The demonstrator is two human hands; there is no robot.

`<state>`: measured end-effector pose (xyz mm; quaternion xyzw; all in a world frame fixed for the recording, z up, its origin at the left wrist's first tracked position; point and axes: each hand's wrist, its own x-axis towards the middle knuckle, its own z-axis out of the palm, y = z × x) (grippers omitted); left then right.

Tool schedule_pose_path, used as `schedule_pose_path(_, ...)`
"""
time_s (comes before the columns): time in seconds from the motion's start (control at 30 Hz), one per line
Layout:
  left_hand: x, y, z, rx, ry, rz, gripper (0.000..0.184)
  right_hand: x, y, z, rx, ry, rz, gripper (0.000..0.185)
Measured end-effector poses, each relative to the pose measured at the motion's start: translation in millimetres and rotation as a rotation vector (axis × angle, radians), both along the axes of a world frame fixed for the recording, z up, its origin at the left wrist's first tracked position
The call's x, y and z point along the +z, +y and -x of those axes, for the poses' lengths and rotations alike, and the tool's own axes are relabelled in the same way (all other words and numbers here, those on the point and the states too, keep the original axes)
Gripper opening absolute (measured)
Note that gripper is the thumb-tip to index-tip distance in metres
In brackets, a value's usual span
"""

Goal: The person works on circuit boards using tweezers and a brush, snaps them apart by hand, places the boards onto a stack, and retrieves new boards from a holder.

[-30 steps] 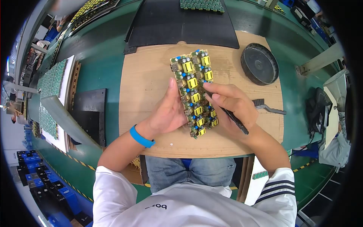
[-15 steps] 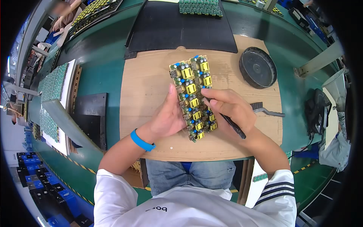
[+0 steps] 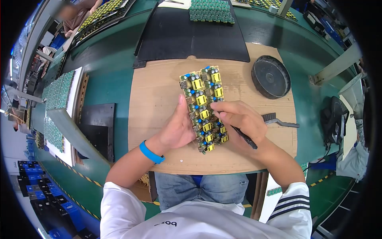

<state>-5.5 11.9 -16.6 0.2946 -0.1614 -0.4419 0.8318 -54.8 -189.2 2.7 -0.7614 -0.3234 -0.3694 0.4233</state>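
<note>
A circuit board panel [image 3: 204, 114] with yellow, blue and silver parts is held at a slight tilt above the cardboard. My left hand [image 3: 177, 129] grips its left edge, the thumb pointing up along the side and the other fingers hidden beneath. In my right hand [image 3: 242, 121] is a dark pen-like tool [image 3: 244, 138], pinched between thumb and fingers. The tool's tip end is at the middle of the panel, largely covered by the fingertips.
Cardboard [image 3: 159, 99] lies under the hands. A round black dish [image 3: 271, 77] and a black brush [image 3: 279, 120] are on the right. Green boards [image 3: 211, 11] sit on a black mat [image 3: 191, 40] at the back. More boards [image 3: 59, 107] are at left, and a person [image 3: 75, 18] is at the upper left.
The whole bench scene has shifted lower in the view. Both hands keep their hold on the panel and the tool. More of the person at the upper left shows.
</note>
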Motion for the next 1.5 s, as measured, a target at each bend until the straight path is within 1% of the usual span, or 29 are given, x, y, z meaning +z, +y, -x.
schedule_pose_path(0.13, 1.8, -0.4, 0.1, 0.006, 0.012, -0.005, 0.075, -1.4, -0.9, -0.6, -0.001, -0.042, -0.016, 0.028)
schedule_pose_path(0.23, 1.5, -0.5, 1.0, 0.008, 0.016, -0.004, 0.075, 4.3, -0.4, 1.5, -0.039, -0.013, 0.046, 0.036)
schedule_pose_path(0.27, 1.4, -0.5, 0.8, 0.010, 0.010, -0.009, 0.075, 3.3, -0.1, 1.1, -0.038, -0.013, 0.046, 0.036)
schedule_pose_path(0.37, 2.6, 0.0, 0.6, 0.010, 0.002, -0.024, 0.076, -1.7, 0.6, -1.1, -0.004, -0.035, -0.027, 0.027)
schedule_pose_path(0.8, -0.1, 1.0, -0.7, -0.011, -0.016, -0.013, 0.075, -1.2, 1.2, -1.9, -0.005, -0.033, -0.047, 0.028)
schedule_pose_path(0.93, -0.4, 0.8, -0.3, -0.014, -0.005, 0.005, 0.074, -2.0, 0.2, -0.3, 0.010, 0.008, -0.026, 0.028)
schedule_pose_path(1.13, 1.4, -0.4, 1.1, -0.001, 0.015, 0.024, 0.073, -3.6, 1.1, -0.5, -0.008, -0.039, -0.029, 0.028)
schedule_pose_path(1.27, 5.4, -0.7, 2.6, 0.022, 0.000, -0.031, 0.073, -3.5, 1.1, -0.2, -0.013, -0.048, -0.023, 0.029)
schedule_pose_path(1.33, 4.4, -0.4, 1.7, 0.010, -0.010, -0.013, 0.073, -1.7, 1.7, 1.2, -0.015, -0.048, -0.021, 0.030)
schedule_pose_path(1.43, 2.5, 0.1, 0.3, -0.006, -0.012, 0.014, 0.073, 6.7, 2.2, 5.4, -0.042, 0.014, 0.006, 0.036)
schedule_pose_path(1.5, 1.2, 0.1, -0.5, -0.028, -0.008, 0.051, 0.073, 6.8, 1.6, 5.1, -0.042, 0.021, 0.013, 0.036)
